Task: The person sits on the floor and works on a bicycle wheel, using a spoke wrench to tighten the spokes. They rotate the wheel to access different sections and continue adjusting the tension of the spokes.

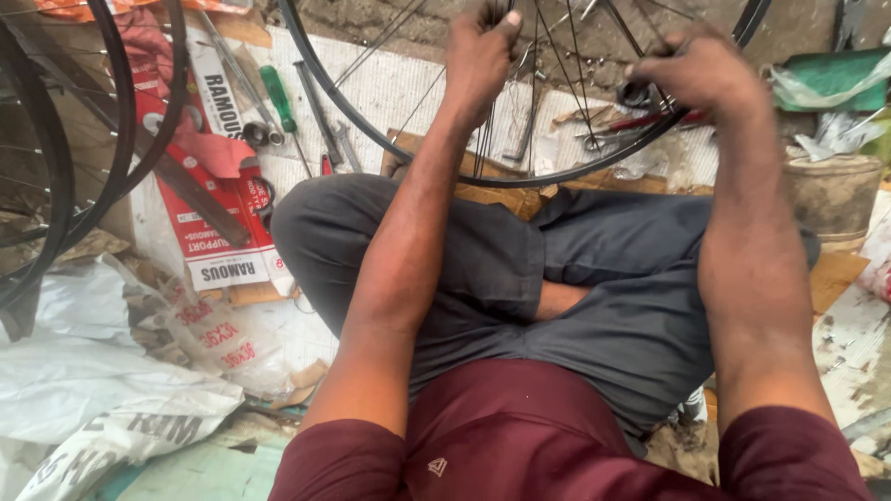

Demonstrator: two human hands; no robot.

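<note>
A black bicycle wheel rim (399, 153) with thin metal spokes (485, 139) stands in front of my crossed legs. My left hand (481, 51) is closed around a bunch of spokes near the top middle. My right hand (698, 67) is at the top right, fingers curled on a small dark part by the hub (637, 93) and spokes. The upper part of the wheel is cut off by the frame edge.
Other black rims (111, 139) lean at the left. A green-handled screwdriver (277, 96), wrenches and sockets (255, 133) lie on a red and white carton (218, 241). White sacks (93, 390) lie at lower left. A dusty round container (835, 195) stands at right.
</note>
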